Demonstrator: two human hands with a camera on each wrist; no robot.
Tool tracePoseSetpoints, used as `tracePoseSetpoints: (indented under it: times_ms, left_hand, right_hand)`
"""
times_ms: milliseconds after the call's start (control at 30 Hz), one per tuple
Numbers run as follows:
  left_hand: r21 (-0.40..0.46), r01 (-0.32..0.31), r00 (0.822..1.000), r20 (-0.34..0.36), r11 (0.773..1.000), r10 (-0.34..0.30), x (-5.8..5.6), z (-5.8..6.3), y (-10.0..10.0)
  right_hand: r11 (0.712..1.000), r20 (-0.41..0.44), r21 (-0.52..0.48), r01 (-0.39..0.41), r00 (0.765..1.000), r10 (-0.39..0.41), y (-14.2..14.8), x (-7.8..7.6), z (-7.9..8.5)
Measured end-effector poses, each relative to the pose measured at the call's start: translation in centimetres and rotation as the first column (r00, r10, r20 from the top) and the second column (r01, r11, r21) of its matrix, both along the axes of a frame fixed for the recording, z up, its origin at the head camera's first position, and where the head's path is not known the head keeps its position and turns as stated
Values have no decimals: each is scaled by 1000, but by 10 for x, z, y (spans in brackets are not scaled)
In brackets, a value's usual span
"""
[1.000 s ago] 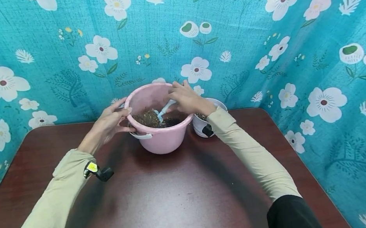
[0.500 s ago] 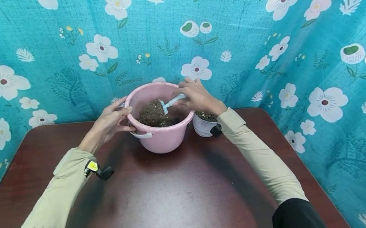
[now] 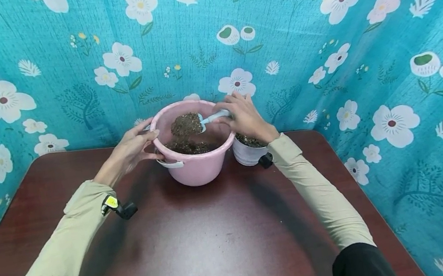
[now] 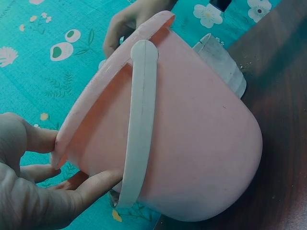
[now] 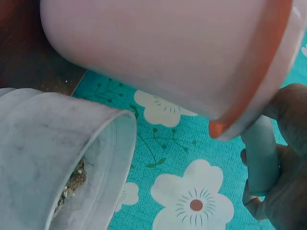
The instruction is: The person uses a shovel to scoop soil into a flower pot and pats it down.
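Head view: left grip point(image 3: 130, 150) pinches bucket point(image 3: 199, 170), right grip point(image 3: 246, 116) trowel point(image 3: 215, 116), pointing left, axis crosswise.

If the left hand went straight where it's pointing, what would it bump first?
Probably the pink bucket: the left hand points at its side and touches its rim. The white handle is there too, so I can't tell which part would get pushed first.

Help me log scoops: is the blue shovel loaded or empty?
Loaded: the head view shows a mound of soil on the blue shovel, held in the right hand.
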State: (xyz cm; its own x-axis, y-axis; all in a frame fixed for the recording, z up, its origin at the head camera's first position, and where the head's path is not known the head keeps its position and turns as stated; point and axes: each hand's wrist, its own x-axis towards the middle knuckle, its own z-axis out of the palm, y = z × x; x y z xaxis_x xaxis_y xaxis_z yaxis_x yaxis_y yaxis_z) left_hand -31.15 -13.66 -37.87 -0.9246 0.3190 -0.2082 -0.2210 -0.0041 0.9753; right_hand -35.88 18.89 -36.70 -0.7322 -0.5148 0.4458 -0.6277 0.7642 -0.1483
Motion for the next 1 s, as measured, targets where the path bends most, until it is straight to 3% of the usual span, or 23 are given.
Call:
tracePoseSetpoints:
  times_ms: [1000]
  left_hand:
    - [40,-9,1000,6,999,8,0,-2,1]
  right_hand:
    - [992,-80,-109,63,994,-72,74,9,16]
